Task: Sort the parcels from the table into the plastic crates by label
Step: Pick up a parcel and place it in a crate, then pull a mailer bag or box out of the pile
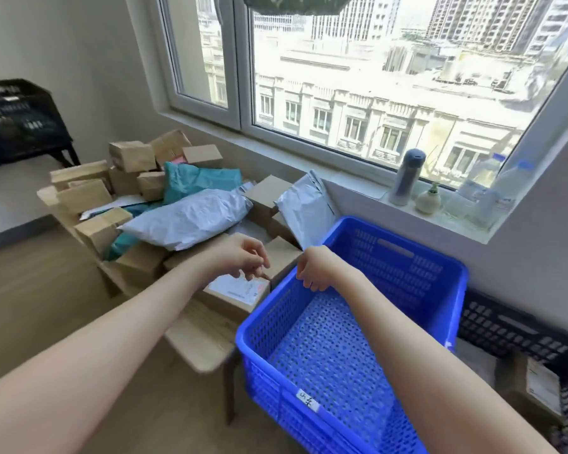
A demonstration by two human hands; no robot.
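Here both forearms reach in from the lower corners toward the middle of the view. The left hand (243,258) hangs palm-down with its fingers loosely curled, empty, just above a cardboard box with a white label (235,293) that sits at the near end of the wooden table (197,342). The right hand (315,268) droops from a bent wrist, fingers curled downward and holding nothing, over the far-left rim of the blue crate (351,339). The labelled box lies at about seven o'clock from the right hand, just beside the crate's wall. At ten o'clock from the hands, the table carries a heap of parcels: brown boxes (132,155), a grey mailer bag (187,221) and a teal mailer bag (194,181). The blue crate shows only its perforated floor inside and a small handwritten tag on its near rim. At four o'clock, a black crate (518,335) stands behind it, with a labelled box (538,386) nearby.
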